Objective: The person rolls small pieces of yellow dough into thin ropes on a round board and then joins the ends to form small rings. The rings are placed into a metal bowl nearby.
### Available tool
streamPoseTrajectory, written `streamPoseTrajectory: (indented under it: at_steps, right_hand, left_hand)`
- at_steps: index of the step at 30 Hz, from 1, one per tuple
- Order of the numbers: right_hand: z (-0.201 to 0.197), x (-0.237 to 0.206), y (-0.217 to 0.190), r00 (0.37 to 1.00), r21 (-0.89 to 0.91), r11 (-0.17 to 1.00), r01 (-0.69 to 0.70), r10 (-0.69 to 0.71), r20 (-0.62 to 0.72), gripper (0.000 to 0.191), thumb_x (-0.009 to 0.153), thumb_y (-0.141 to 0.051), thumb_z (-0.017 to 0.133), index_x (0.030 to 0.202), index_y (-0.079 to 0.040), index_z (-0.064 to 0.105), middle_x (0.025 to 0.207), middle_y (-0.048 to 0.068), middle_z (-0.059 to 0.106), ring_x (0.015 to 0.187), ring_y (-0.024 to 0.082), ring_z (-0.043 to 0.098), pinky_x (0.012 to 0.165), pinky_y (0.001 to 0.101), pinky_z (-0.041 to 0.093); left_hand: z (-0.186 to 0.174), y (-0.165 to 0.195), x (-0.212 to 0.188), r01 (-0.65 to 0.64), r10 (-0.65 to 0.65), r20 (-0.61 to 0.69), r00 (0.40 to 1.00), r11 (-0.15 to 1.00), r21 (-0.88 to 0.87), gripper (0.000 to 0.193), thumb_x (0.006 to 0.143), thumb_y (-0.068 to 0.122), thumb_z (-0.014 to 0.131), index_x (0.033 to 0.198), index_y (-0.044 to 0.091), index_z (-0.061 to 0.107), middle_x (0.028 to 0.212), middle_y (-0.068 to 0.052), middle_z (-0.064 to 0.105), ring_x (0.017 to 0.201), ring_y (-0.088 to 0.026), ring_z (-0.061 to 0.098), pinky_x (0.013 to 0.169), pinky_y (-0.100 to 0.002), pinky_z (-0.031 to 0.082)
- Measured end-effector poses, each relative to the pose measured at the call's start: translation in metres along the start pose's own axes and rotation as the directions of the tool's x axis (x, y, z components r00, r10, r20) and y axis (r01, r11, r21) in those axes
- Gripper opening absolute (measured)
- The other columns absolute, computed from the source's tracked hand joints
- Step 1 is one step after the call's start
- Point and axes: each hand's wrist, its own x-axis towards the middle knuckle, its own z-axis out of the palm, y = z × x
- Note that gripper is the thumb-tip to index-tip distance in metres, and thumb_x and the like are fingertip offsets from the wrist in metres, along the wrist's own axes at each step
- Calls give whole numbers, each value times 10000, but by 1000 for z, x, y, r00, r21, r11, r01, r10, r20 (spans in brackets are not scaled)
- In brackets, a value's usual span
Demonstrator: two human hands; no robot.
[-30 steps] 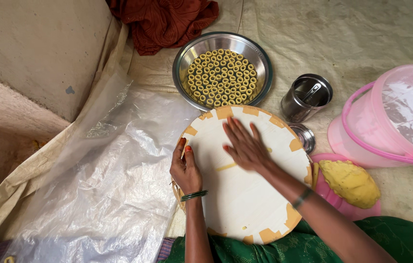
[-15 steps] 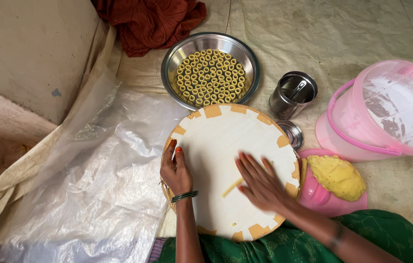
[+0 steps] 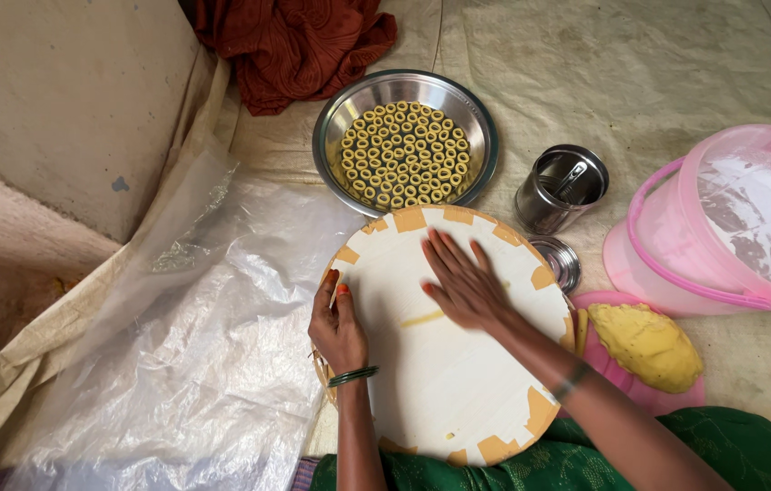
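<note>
A round white board (image 3: 458, 382) with tan tape patches on its rim lies before me on the floor. My right hand (image 3: 464, 284) lies flat, fingers spread, on a thin yellow strip of dough (image 3: 423, 319) on the board. My left hand (image 3: 337, 325) rests on the board's left edge, fingers curled over the rim. A steel bowl (image 3: 335, 121) beyond the board holds several small yellow dough rings (image 3: 404, 153).
A lump of yellow dough (image 3: 646, 345) sits on a pink lid (image 3: 667, 398) to the right. A pink bucket (image 3: 722, 227), a steel tin (image 3: 560, 189) and its lid (image 3: 559, 262) stand nearby. Clear plastic sheet (image 3: 195, 364) covers the floor left; red cloth (image 3: 295, 45) lies behind.
My right hand slid down toward me over the dough strip, then back up the board to its upper middle. My left hand stayed on the board's left edge.
</note>
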Motion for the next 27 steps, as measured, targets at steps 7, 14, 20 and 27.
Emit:
streamPoseTrajectory:
  at_steps: [7, 14, 20, 27]
  right_hand:
    - [-9, -144, 3, 986, 67, 984, 163, -160, -42, 792, 1003, -476, 361, 1595, -10, 116, 1679, 164, 113, 1545, 290, 105, 1212, 476, 97]
    - [5, -99, 23, 989, 16, 989, 146, -146, -15, 746, 1023, -478, 337, 1612, -64, 143, 1693, 143, 113, 1555, 271, 106, 1218, 493, 96]
    - [12, 34, 35, 1000, 44, 999, -20, 21, -7, 725, 1059, -528, 238, 1626, -85, 151, 1703, 100, 120, 1566, 243, 116, 1229, 525, 76]
    - [9, 21, -18, 992, 45, 993, 109, -111, 52, 749, 1050, -541, 277, 1617, -72, 137, 1709, 103, 103, 1565, 242, 117, 1237, 494, 97]
  left_hand:
    - [-1, 8, -8, 65, -67, 28, 997, 996, 63, 400, 995, 163, 568, 1340, -30, 630, 1311, -193, 692, 1099, -265, 712, 968, -358, 558]
    - [1, 8, -9, -4, -2, 45, 999, 991, 132, 386, 1001, 167, 581, 1321, -40, 640, 1317, -210, 686, 1168, -281, 695, 1002, -371, 540]
    - [-3, 7, -5, 5, -9, 33, 999, 994, 108, 389, 997, 145, 569, 1332, -44, 629, 1349, -197, 668, 1188, -262, 678, 997, -358, 542]
    - [0, 9, -2, -31, 29, 35, 999, 998, 47, 388, 998, 126, 568, 1337, -53, 623, 1357, -210, 663, 1210, -261, 668, 1010, -350, 529]
